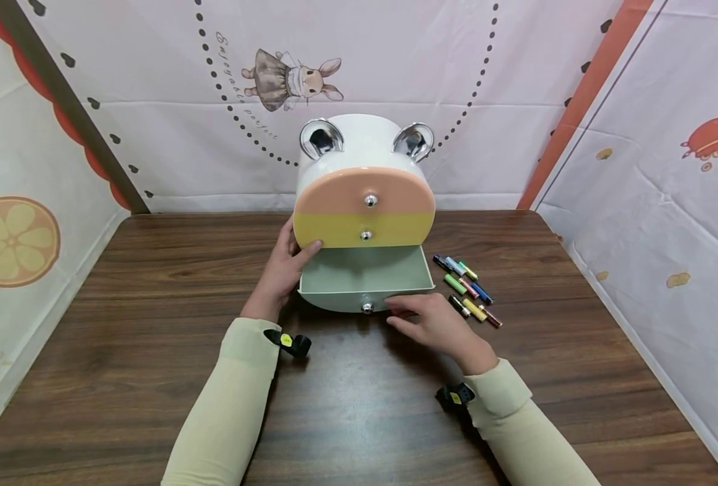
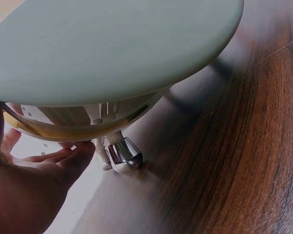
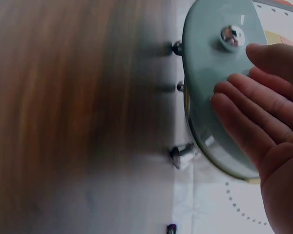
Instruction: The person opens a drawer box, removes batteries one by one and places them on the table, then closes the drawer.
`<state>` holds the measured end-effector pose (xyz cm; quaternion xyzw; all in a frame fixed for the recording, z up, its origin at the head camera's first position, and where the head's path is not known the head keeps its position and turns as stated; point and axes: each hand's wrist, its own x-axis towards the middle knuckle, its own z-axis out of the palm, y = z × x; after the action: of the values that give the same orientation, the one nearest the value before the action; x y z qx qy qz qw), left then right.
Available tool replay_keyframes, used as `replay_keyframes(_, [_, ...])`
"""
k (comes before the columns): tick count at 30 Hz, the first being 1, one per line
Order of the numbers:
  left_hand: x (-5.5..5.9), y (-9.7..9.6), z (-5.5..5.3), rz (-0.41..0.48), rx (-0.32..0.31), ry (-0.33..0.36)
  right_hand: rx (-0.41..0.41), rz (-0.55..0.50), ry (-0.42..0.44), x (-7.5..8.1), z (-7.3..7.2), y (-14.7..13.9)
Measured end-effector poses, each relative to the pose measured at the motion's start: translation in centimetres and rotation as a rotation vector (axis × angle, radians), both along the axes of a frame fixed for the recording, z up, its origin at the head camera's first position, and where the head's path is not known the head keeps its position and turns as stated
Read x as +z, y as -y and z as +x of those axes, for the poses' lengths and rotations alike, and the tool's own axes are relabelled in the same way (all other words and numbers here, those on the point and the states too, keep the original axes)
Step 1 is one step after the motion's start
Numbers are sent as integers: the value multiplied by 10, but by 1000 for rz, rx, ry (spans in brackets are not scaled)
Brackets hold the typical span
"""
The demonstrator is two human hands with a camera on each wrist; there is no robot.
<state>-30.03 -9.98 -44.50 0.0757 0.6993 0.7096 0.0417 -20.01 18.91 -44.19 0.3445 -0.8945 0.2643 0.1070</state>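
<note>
A small frog-like drawer cabinet (image 1: 363,142) stands on the table, white with silver ears and orange and yellow drawer fronts. Its lowest drawer, pale green (image 1: 334,302), is pulled out, and its inside looks bare. My left hand (image 1: 279,270) grips the cabinet's left side, thumb on the yellow front's lower corner and fingers along the side. At the green drawer's front, right of its silver knob (image 1: 367,308), is my right hand (image 1: 434,320). In the right wrist view its fingers (image 3: 239,114) are fairly straight, fingertips right at the drawer front.
Several short coloured markers (image 1: 473,290) lie in rows on the wooden table (image 1: 170,283), right of the cabinet. Printed cloth walls (image 1: 395,61) close in the back and both sides. Silver feet (image 2: 125,155) hold the cabinet off the tabletop.
</note>
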Motion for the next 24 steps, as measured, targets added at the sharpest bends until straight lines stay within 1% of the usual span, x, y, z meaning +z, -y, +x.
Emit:
replay_keyframes(5, [0,0,0,3,1,3,1,-11,-44,-2,1,9])
replay_keyframes(9, [2,0,1,16,-4,25,3,-14,-68,-3,1,17])
replay_keyframes(14, [15,0,10,30,-14,48,-13,0,-93,-3,1,26])
replay_keyframes(17, [21,-1,14,19,-18,48,-28,3,-115,-3,1,29])
replay_keyframes(18, [21,-1,14,17,-19,48,-36,5,-126,-3,1,30])
replay_keyframes(20, [18,0,12,23,-18,47,-51,8,-149,-2,2,32])
replay_keyframes(24, [9,0,5,29,-10,33,-86,14,-187,-2,2,36])
